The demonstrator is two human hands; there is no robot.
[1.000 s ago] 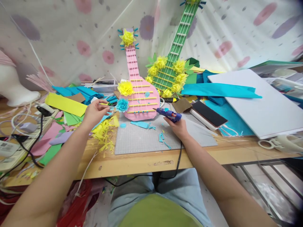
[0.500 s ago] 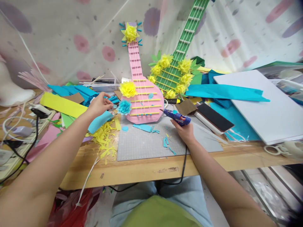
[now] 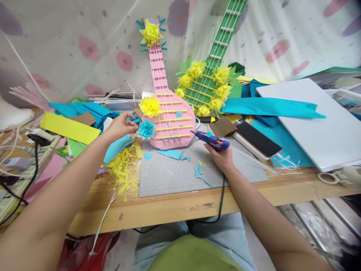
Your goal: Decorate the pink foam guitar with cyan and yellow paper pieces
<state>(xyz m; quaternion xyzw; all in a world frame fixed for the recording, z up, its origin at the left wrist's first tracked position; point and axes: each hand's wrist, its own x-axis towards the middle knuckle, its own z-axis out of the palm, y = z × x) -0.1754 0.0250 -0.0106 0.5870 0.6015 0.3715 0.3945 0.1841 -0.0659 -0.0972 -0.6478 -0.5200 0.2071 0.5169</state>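
Note:
My right hand (image 3: 222, 156) is closed round a blue hot glue gun (image 3: 213, 140), its nozzle pointing left at the lower right edge of a pink paper lute (image 3: 169, 130). A small blue scrap clings to the gun's top. My left hand (image 3: 122, 126) hovers left of the lute, fingers loosely bent and apart, beside a blue paper flower (image 3: 146, 129); its thumb is mostly hidden. Above that sits a yellow paper flower (image 3: 150, 107) on the lute's left edge. Another yellow flower (image 3: 152, 34) decorates the head. The lute leans upright at the back of the cutting mat (image 3: 172, 178).
A green paper instrument (image 3: 204, 90) with yellow flowers leans behind. Blue scraps (image 3: 169, 154) lie on the mat; yellow shreds (image 3: 121, 163) are at its left. A phone-like black slab (image 3: 258, 139), white board (image 3: 313, 128) and tape rolls (image 3: 349, 177) are to the right; a power strip (image 3: 14, 184) is left.
My view has shifted slightly. My left hand has drawn a little away from the blue flower, its fingers loosening. My right hand keeps the glue gun in nearly the same place.

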